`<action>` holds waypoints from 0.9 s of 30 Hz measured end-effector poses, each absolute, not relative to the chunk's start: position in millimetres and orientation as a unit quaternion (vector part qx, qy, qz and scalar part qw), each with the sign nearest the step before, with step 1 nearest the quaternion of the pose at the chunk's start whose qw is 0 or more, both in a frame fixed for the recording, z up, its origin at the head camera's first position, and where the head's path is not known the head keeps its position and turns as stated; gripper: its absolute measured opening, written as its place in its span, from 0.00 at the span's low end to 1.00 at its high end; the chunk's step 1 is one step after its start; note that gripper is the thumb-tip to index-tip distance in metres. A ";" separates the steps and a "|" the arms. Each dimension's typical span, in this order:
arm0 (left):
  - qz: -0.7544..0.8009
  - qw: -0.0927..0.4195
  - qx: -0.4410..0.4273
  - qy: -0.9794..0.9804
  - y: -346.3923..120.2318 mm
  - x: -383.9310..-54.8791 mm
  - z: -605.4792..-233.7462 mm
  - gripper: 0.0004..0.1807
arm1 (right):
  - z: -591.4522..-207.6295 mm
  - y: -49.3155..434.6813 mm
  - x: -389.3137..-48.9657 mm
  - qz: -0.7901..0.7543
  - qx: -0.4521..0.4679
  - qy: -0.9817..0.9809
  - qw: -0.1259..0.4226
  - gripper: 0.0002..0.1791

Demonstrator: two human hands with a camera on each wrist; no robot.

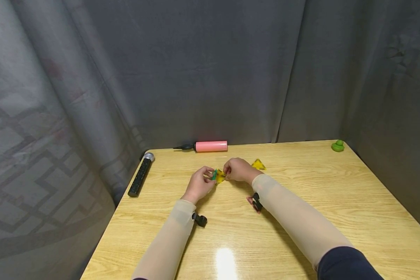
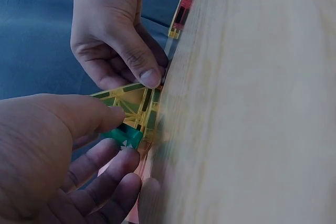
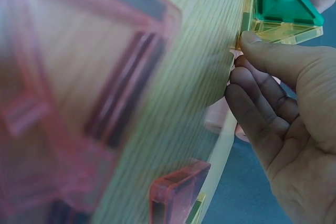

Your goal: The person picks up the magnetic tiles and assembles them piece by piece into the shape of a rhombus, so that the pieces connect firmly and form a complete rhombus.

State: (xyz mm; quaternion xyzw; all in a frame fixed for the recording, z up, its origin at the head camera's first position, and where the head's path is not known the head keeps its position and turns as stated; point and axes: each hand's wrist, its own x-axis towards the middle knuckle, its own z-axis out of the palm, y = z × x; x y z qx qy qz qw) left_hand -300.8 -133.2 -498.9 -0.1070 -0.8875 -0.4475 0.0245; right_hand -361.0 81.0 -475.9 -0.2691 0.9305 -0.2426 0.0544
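My left hand (image 1: 198, 184) pinches a green triangular magnetic tile (image 3: 286, 3) between thumb and fingers. The green tile stands against yellow magnetic tiles (image 2: 131, 103), which are joined at an angle on the table. From the other side, my right hand (image 1: 239, 170) pinches a lower corner of the yellow tiles with thumb and index finger, its other fingers curled. A separate yellow triangular tile (image 1: 258, 164) lies just behind the right hand. Under the right wrist is a red tile (image 1: 253, 205), partly hidden by the wrist camera; it looms large and blurred in the right wrist view.
A second red tile (image 3: 181, 182) shows in the right wrist view. A pink hand pump (image 1: 211, 146) lies along the back edge. At the left edge is a black microphone (image 1: 141, 175); a small green object (image 1: 338, 146) sits at the far right corner. Grey curtains (image 1: 196, 70) surround the table.
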 end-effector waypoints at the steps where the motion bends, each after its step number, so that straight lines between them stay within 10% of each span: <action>1: -0.448 0.024 -0.110 -0.887 -133.3 -300.7 -498.6 0.21 | -475.8 80.9 -361.1 -0.243 -0.269 0.930 0.056 0.06; 27: -0.437 0.013 -0.116 -0.892 -139.4 -301.7 -502.2 0.21 | -470.0 94.4 -344.3 -0.329 -0.260 0.904 0.085 0.12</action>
